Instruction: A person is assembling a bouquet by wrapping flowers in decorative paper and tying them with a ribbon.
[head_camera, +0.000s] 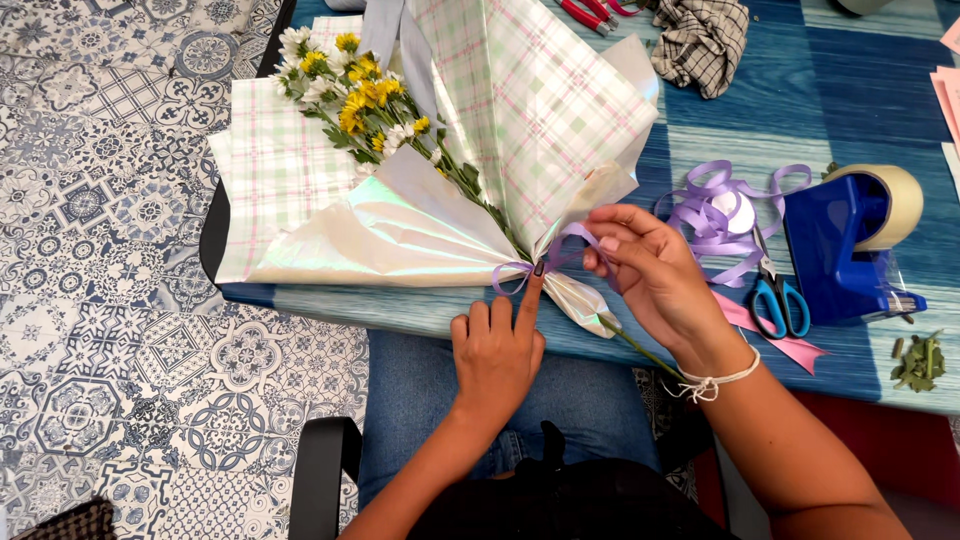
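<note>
Ribbon, lilac, is looped around the neck of a bouquet lying at the near edge of a blue table. Left hand presses its forefinger on the crossing, other fingers curled. Right hand pinches a ribbon loop between thumb and fingers. Yellow and white flowers sit in plaid and pearly wrap. Right of the hands lie a ribbon spool, scissors and a blue tape dispenser; a checked cloth lies farther back.
</note>
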